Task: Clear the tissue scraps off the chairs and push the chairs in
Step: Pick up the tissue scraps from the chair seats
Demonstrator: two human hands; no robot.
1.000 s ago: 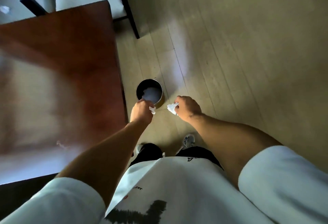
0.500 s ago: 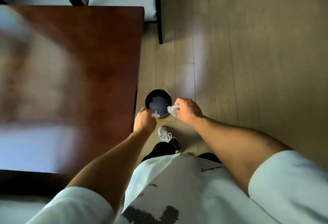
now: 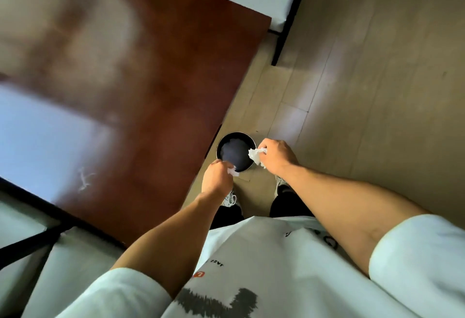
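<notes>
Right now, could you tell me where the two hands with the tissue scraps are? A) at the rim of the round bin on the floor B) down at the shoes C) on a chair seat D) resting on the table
A: the left hand and right hand each hold a scrap at the rim of the bin, beside the table.

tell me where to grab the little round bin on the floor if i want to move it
Grip the bin by its far rim, coming straight down from above: it stands upright with its round mouth open. The table edge crowds its left side, and the left hand and right hand, each holding a tissue scrap, cover the near rim.
</notes>
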